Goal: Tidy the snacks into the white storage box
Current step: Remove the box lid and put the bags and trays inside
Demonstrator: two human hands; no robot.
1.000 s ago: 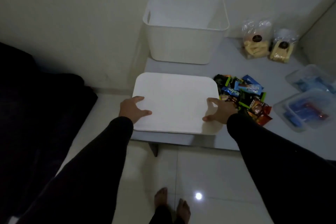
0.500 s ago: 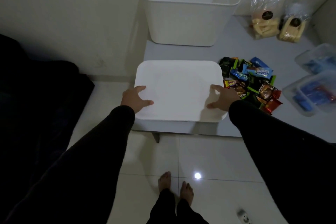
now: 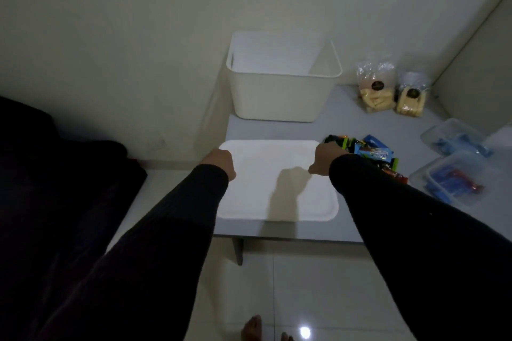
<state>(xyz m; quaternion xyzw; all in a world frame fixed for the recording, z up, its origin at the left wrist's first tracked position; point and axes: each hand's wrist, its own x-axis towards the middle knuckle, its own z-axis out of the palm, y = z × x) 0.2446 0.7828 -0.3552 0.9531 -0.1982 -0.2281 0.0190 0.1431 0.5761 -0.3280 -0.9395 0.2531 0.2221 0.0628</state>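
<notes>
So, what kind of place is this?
Probably a room in a home: a low grey table set against a plain wall, a glossy tiled floor, bare feet, and a dark sofa or bed on the left.

Dim, soft-focus view; floor tile (image 3: 304, 332) glare; wide-angle bending at edges.

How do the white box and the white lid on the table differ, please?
The white box stands tall and open at the back; the lid lies flat at the front edge. Both hands, left and right, are at the lid; nothing touches the box. Both are plain white.
</notes>
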